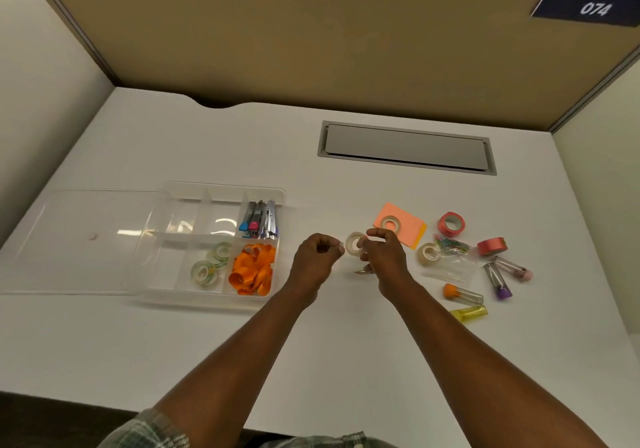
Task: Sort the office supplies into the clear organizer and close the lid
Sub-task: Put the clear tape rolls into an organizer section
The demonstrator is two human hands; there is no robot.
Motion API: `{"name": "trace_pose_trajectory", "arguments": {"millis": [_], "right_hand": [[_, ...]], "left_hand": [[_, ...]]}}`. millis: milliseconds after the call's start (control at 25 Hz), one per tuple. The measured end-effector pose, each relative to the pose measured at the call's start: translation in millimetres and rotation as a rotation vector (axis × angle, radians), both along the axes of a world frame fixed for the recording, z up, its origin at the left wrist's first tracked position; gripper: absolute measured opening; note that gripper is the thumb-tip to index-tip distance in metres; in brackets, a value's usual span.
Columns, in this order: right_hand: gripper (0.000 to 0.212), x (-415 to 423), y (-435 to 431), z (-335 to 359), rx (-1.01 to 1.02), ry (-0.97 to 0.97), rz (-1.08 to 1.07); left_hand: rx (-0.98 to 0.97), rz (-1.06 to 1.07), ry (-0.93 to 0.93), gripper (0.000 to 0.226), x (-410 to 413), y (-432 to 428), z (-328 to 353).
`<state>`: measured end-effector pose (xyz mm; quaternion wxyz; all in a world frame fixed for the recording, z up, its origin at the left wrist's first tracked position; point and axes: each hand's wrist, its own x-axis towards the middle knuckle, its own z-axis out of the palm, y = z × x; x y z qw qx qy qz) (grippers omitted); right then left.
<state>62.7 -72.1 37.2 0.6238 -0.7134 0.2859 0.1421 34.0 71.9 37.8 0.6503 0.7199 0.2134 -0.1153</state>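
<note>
A: What lies nearest?

B: The near strip of the white bench (346, 361) is bare apart from the two forearms crossing it. There is wide free surface there, right up to the near edge.

A: And the hands?

B: The right hand (382, 252) has its grip closed on a clear tape roll (354, 244), held on edge above the bench. The left hand (317, 253) is curled just beside the roll, fingertips pinched together at its left side; whether they nip a loose end of tape I cannot tell.

A: Where is the clear organizer?

B: The clear organizer (214, 295) sits left of the hands, near them but apart. Its near right compartment holds orange bands (252, 269), the one left of that holds tape rolls (207, 267), and the far right one holds staplers (259, 220). Its lid (76, 239) lies open, flat to the left, reaching close to the bench's left edge.

A: To the right?

B: It is crowded there: a second clear roll (427, 254), a bag of paper clips (450, 257), four capped tubes (498, 279), two red tape rolls (450, 224), and orange sticky notes (403, 226) with another roll on top.

A: Further back?

B: Open bench, then a grey cable hatch (405, 148), then the tan partition (311, 39) at the far edge.
</note>
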Motion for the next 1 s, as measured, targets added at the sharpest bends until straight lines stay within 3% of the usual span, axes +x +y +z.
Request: {"name": "trace_pose_trajectory", "arguments": {"millis": [120, 320, 480, 760, 920, 1000], "right_hand": [[0.025, 0, 36, 9, -0.039, -0.034, 0.125], [0.021, -6, 111, 13, -0.142, -0.17, 0.4], [0.021, -11, 176, 12, -0.327, -0.249, 0.618], [0.025, -26, 244, 0, -0.42, -0.425, 0.939], [0.043, -28, 245, -6, -0.501, -0.418, 0.978], [0.041, -26, 238, -8, -0.518, -0.434, 0.943]], "left_hand": [[0.032, 0.081, -0.038, 0.018, -9, 40, 7], [0.264, 0.213, -0.086, 0.024, -34, 124, 9], [0.368, 0.311, -0.044, 0.027, -50, 184, 6], [0.459, 0.312, 0.015, 0.026, -61, 232, -1], [0.565, 0.237, 0.026, 0.023, -61, 235, -6], [0.579, 0.222, 0.018, 0.021, -60, 233, -7]]}}
